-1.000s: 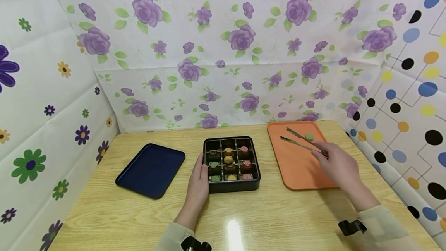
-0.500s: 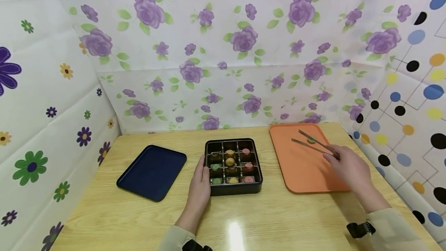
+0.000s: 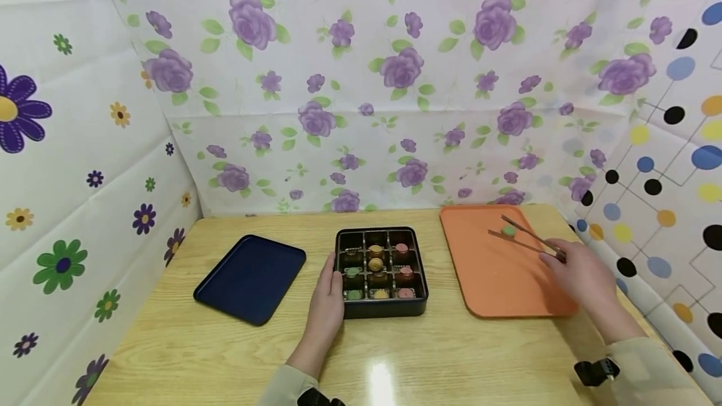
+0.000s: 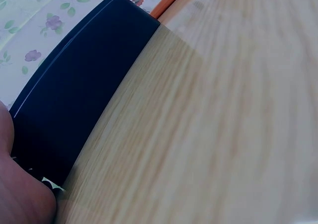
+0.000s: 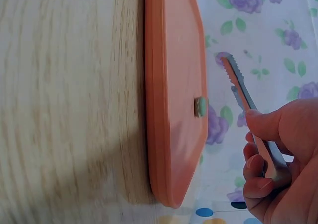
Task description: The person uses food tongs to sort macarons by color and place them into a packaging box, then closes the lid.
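Observation:
A black box [image 3: 385, 309] with several compartments stands mid-table, holding pink, green and yellow macarons. Its back-left compartment shows no macaron. Along the box's left wall lies my left hand [image 3: 327, 306], fingers straight against it; the left wrist view shows the thumb side at the box's dark wall [image 4: 84, 90]. My right hand [image 3: 583, 275] grips metal tongs [image 5: 241, 82] near their joined end, their arms spread apart. Below the tongs a single green macaron [image 3: 509, 230] rests on the orange tray [image 3: 485, 290]; in the head view it appears between the tong arms.
A dark blue tray [image 3: 248, 281] lies at an angle on the left of the wooden table [image 3: 225, 356]. Flowered cloth [image 3: 316, 67] hangs right behind the table, with a dotted cloth [image 3: 648, 205] along the right.
The right hand has shifted slightly right with the tongs, whose tips now flank the green macaron in the head view. My left hand stays at the box.

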A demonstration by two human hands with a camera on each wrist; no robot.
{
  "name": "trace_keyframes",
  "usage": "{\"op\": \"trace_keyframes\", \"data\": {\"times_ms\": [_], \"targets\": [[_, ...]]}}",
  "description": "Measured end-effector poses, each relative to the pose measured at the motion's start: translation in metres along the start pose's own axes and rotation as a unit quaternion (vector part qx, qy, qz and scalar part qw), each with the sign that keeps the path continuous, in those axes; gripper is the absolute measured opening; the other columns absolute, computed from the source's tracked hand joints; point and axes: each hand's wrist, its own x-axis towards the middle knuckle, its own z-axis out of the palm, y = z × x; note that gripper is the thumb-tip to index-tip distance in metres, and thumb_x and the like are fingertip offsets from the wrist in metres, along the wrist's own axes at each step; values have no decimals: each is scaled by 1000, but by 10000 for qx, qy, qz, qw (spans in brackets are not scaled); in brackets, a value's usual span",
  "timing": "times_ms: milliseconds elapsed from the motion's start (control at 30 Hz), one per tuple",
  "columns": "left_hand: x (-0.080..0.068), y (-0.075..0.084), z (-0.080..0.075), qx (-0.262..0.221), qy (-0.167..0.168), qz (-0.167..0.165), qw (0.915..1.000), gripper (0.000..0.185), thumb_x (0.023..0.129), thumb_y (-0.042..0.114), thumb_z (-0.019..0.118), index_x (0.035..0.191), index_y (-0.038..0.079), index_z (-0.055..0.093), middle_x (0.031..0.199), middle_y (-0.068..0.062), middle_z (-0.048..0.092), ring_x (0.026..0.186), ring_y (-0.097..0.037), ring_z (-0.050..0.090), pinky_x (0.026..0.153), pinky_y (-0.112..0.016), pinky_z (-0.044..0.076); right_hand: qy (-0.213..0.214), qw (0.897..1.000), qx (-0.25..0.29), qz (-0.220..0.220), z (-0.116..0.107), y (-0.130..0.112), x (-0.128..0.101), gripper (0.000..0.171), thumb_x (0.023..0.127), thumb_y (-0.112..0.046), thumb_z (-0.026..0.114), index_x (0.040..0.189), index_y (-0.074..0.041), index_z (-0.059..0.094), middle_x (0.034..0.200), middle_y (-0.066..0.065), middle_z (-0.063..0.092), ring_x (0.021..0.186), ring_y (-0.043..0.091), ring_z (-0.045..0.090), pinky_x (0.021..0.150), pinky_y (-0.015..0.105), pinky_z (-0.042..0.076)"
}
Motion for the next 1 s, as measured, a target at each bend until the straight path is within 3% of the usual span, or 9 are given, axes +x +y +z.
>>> {"op": "trace_keyframes", "data": {"times_ms": [200,533,767,1000], "targets": [[-2,0,-2,17,52,0,10000,57,124,26,34,179,22,20,183,-9,20,166,-39,20,131,-66,22,-34,10000,-20,79,4,6,6,54,113,-39,67,148,2,65,130,34,70,106,51,70,69,57,57],[-1,2,-1,-88,-4,14,10000,57,124,28,34,179,19,20,183,-9,19,167,-38,18,131,-65,21,-218,9990,-159,354,4,22,7,57,113,-39,66,148,6,62,132,36,68,104,52,68,67,54,54],[-1,5,-1,-99,-17,-5,9999,57,124,27,34,179,17,20,183,-9,20,167,-38,20,131,-65,22,-334,9981,-192,490,5,30,7,64,115,-45,61,151,8,58,139,39,63,116,60,63,77,63,55],[-2,5,-1,-132,-26,21,9999,57,124,26,34,179,17,20,183,-9,19,167,-38,20,131,-65,22,-457,9973,-118,559,5,33,6,68,115,-49,59,152,8,57,138,40,63,115,60,63,74,62,55]]}}
